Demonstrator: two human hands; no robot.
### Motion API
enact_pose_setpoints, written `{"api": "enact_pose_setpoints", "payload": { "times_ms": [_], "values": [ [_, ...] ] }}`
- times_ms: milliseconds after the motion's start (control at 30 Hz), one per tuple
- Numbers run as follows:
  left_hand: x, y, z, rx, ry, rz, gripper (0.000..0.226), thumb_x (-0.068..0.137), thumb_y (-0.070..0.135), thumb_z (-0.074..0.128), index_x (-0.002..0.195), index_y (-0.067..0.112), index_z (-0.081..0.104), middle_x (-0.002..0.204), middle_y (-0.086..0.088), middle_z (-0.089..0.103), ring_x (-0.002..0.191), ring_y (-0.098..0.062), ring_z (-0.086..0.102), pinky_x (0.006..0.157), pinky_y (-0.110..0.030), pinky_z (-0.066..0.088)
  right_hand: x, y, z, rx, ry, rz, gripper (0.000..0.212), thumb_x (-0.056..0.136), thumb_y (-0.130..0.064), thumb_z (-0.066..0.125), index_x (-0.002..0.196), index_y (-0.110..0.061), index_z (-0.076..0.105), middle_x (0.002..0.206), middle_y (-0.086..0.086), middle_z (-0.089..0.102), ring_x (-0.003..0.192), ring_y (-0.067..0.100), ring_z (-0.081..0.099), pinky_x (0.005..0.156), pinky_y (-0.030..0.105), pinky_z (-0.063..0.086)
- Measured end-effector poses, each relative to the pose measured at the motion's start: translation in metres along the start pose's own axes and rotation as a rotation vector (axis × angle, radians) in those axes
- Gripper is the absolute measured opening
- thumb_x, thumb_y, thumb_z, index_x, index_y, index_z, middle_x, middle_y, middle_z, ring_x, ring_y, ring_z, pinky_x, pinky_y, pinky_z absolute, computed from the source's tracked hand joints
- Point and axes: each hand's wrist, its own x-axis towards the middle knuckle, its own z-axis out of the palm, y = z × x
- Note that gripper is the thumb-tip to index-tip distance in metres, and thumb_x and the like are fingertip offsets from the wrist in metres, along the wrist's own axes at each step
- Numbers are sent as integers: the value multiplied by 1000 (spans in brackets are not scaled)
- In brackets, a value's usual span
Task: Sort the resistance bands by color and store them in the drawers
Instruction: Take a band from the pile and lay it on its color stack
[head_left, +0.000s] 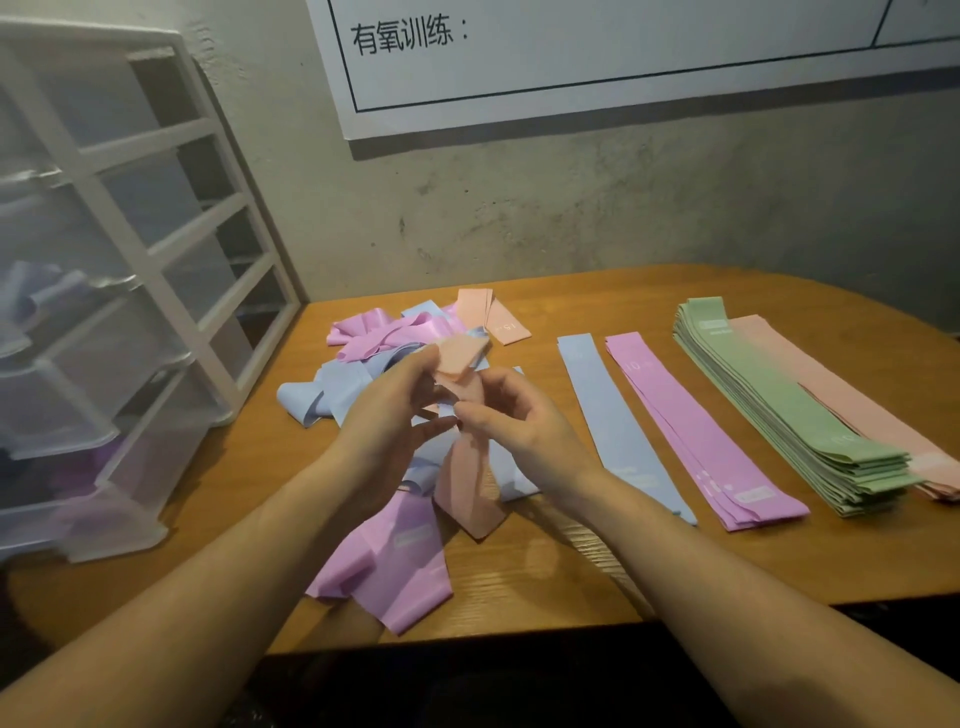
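Hands (441, 415) w/ peach band (467, 488), "15".

Two bare forearms enter from the lower edge. Left hand (387, 415) and right hand (511, 421) are ungloved. No sleeves reach the wrists. Fingernails are short; one left fingertip shows a reddish nail.

Wooden table (675, 561); drawer unit (130, 291), jumbled bands (374, 343), four sorted stacks (769, 410), seemingly
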Motion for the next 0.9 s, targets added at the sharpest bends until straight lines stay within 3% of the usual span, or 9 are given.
{"api": "enact_pose_setpoints", "payload": {
  "times_ms": [100, 200, 267, 367, 467, 600, 700, 800, 900],
  "values": [
    [-3, -2, -2, -107, 25, -26, 30, 104, 32, 46, 105, 17, 73, 98, -5, 74, 95, -18, 65, 88, -36, 53, -4, -6, 1, -3, 7, -16, 17, 94, -22, 70, 108, -15, 63, 99, 0, 64, 88, 7, 60, 75, 22, 50],
    [-6, -3, -4, -227, 34, -56, 34, 102, 34, 51, 93, 19, 80, 100, -9, 73, 98, -20, 64, 93, -40, 51, -7, -13, 2, -12, 32, 28, 12, 96, -25, 66, 98, -14, 61, 92, -2, 62, 77, 1, 57, 64, 13, 44],
    [-8, -2, -4, -280, 25, -71, 33, 98, 39, 57, 88, 20, 82, 101, -8, 72, 100, -19, 65, 97, -40, 49, -8, -14, 3, -41, 52, 74, 18, 98, -30, 62, 93, -13, 59, 85, -3, 59, 73, 3, 55, 59, 14, 42],
    [-11, -3, -4, -329, 52, -94, 34, 90, 45, 65, 107, 17, 76, 103, -8, 69, 99, -19, 66, 95, -36, 52, -9, -12, 4, -75, 57, 131, 23, 101, -31, 57, 94, -9, 57, 80, -4, 55, 69, 4, 54, 56, 16, 40],
    [-12, -5, -5, -366, 88, -110, 25, 100, 35, 58, 108, 14, 68, 108, -9, 73, 104, -23, 68, 97, -39, 54, -12, -12, 4, -61, 70, 173, 21, 103, -29, 54, 103, -9, 59, 78, -6, 58, 58, -7, 56, 50, 10, 40],
    [-17, -3, -4, -376, 90, -78, 20, 102, 30, 56, 106, 13, 66, 105, -9, 76, 98, -22, 70, 93, -40, 55, -14, -13, 5, -47, 154, 188, 13, 103, -29, 54, 96, -22, 61, 83, -8, 62, 67, 1, 58, 56, 15, 42],
    [-18, -3, -3, -366, 94, -63, 18, 101, 28, 59, 111, 14, 63, 107, -6, 77, 92, -17, 73, 80, -39, 61, -15, -12, 4, -19, 216, 199, 12, 102, -29, 56, 98, -20, 63, 87, -6, 62, 76, 11, 57, 63, 24, 44],
    [-19, -2, 0, -338, 97, -74, 17, 102, 29, 55, 113, 16, 59, 105, -2, 77, 85, -13, 74, 73, -36, 62, -18, -13, 2, -52, 182, 206, 20, 96, -42, 64, 99, -23, 62, 93, -7, 64, 79, 8, 61, 68, 23, 46],
    [-18, 0, 2, -336, 110, -71, 17, 104, 31, 52, 107, 16, 59, 106, -3, 77, 88, -18, 73, 80, -40, 60, -23, -16, 0, -162, 59, 229, 24, 89, -45, 71, 92, -23, 64, 74, -17, 64, 64, -5, 59, 56, 12, 43]
  ]
}}
